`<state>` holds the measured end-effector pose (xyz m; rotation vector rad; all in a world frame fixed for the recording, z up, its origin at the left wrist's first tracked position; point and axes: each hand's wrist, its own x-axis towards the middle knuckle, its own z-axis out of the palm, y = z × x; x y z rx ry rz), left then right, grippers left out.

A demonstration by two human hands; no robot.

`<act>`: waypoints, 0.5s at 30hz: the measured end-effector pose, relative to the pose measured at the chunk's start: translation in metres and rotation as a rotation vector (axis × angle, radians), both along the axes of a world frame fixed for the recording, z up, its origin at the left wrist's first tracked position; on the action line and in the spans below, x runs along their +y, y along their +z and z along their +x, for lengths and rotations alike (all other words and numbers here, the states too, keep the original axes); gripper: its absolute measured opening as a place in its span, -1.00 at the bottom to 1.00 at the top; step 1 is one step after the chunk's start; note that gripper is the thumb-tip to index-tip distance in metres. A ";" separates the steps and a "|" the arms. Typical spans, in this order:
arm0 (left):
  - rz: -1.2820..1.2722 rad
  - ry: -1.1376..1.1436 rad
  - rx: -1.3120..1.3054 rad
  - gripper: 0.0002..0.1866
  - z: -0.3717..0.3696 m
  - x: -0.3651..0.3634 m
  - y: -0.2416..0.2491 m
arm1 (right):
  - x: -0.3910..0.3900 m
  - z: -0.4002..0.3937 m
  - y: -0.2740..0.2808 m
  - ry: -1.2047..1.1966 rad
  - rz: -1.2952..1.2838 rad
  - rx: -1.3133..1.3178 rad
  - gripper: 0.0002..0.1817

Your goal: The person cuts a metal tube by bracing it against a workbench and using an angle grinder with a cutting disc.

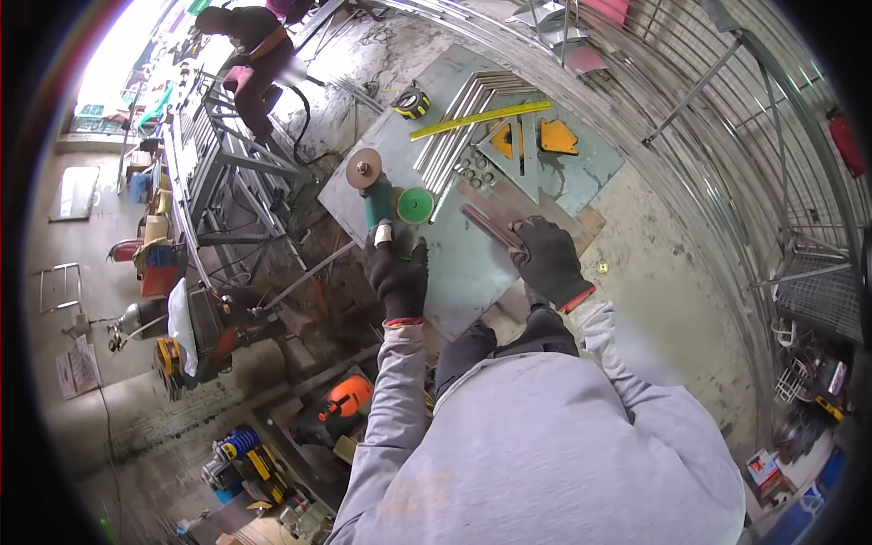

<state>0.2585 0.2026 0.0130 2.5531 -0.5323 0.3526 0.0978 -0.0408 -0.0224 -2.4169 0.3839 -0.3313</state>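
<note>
Grey metal sheet lies underneath. Black-gloved left hand grips teal angle grinder, brown disc outward, likely for safety. Black-gloved right hand clasps brown metal bars, probably steadying.

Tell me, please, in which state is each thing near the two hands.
Left hand: gloved, closed on the angle grinder
Angle grinder: held; running or not, cannot tell
Right hand: gloved, at the metal bars, grip unclear
Metal bars: lying side by side
Green disc: lying flat
Yellow ruler: lying across silver rods
Tape measure: no blade seen pulled out
Small rings: grouped together
</note>
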 end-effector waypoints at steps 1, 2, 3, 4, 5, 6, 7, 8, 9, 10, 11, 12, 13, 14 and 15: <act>0.017 0.036 0.043 -0.25 0.003 0.001 -0.002 | 0.009 -0.006 0.001 -0.023 -0.056 0.026 -0.52; 0.015 0.025 0.045 -0.25 0.009 0.007 -0.010 | 0.017 -0.012 0.001 -0.048 -0.113 0.053 -0.54; 0.099 0.100 0.041 -0.25 0.017 0.017 -0.026 | 0.025 -0.018 -0.003 -0.060 -0.119 0.057 -0.54; 0.179 0.172 0.039 -0.24 0.025 0.026 -0.042 | 0.033 -0.024 -0.009 -0.035 -0.110 0.078 -0.54; 0.166 0.153 0.044 -0.24 0.034 0.036 -0.052 | 0.041 -0.029 -0.011 -0.013 -0.103 0.101 -0.53; 0.134 0.137 0.037 -0.22 0.043 0.045 -0.059 | 0.049 -0.032 -0.008 -0.036 -0.118 0.110 -0.53; 0.099 0.118 0.034 -0.20 0.051 0.052 -0.068 | 0.058 -0.037 -0.005 -0.039 -0.103 0.107 -0.54; 0.082 0.094 0.050 -0.20 0.058 0.056 -0.071 | 0.069 -0.041 0.000 -0.041 -0.089 0.109 -0.55; 0.025 0.061 0.127 -0.19 0.063 0.060 -0.071 | 0.082 -0.044 0.003 -0.061 -0.108 0.127 -0.55; -0.033 0.033 0.205 -0.18 0.067 0.063 -0.073 | 0.094 -0.045 0.005 -0.151 -0.183 0.050 -0.52; -0.055 0.023 0.223 -0.18 0.068 0.064 -0.072 | 0.105 -0.044 0.006 -0.233 -0.260 -0.031 -0.49; -0.048 0.037 0.224 -0.16 0.065 0.064 -0.072 | 0.117 -0.042 0.006 -0.238 -0.281 -0.016 -0.49; -0.039 0.051 0.227 -0.15 0.062 0.064 -0.071 | 0.127 -0.040 0.004 -0.350 -0.296 0.004 -0.46; -0.051 0.044 0.247 -0.15 0.061 0.065 -0.075 | 0.137 -0.040 0.007 -0.461 -0.310 0.024 -0.43; -0.039 0.049 0.203 -0.14 0.060 0.066 -0.078 | 0.145 -0.042 0.010 -0.465 -0.320 0.042 -0.43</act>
